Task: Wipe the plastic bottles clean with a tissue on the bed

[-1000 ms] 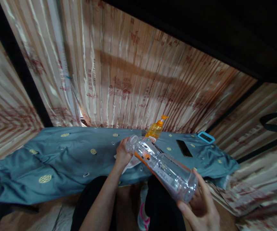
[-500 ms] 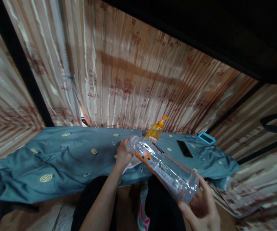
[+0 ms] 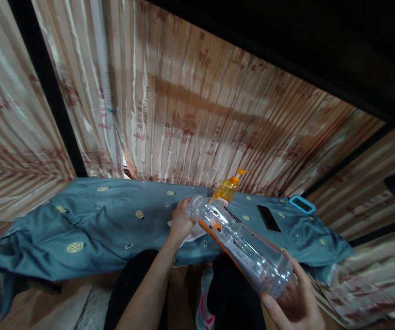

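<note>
Bottle, tilted, btwn L/R hands

Premises: a small partitioned cubicle or stall; whether it stands within a home or a workplace cannot be told. Red-printed, striped sheeting walls the space across the upper frame and down both sides. A black post at upper left and a dark beam at upper right indicate framed construction. Pineapple-patterned cloth covers a long flat surface across mid-frame. Everyday articles, right of centre: pump bottle, phone.
</note>
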The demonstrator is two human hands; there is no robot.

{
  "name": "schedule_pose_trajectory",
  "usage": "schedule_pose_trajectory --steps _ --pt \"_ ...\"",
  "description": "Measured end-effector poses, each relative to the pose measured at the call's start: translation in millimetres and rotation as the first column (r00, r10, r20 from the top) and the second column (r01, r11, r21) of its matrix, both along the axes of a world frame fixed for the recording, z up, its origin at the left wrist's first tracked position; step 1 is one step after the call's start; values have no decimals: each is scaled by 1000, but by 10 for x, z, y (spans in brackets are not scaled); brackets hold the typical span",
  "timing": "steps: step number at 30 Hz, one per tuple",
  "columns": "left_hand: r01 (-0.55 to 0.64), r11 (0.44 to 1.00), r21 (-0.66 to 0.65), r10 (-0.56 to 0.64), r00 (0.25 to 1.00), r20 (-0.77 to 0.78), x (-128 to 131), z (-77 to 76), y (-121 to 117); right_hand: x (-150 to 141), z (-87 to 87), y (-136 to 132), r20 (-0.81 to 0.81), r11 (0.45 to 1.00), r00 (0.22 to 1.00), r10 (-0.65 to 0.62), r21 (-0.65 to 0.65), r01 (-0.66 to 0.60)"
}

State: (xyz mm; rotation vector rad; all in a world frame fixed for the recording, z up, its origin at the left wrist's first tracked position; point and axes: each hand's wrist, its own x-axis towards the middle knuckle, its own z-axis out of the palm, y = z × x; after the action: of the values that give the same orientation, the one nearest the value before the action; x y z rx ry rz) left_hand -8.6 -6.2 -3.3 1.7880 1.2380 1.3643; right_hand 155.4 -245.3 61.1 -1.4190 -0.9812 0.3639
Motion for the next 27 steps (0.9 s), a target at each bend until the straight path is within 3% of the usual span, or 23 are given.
schedule_pose_trajectory --steps 27 --pt "3 1000 -11 -2 998 55 -10 21 -41 -56 32 -22 34 1000 999 -11 -13 12"
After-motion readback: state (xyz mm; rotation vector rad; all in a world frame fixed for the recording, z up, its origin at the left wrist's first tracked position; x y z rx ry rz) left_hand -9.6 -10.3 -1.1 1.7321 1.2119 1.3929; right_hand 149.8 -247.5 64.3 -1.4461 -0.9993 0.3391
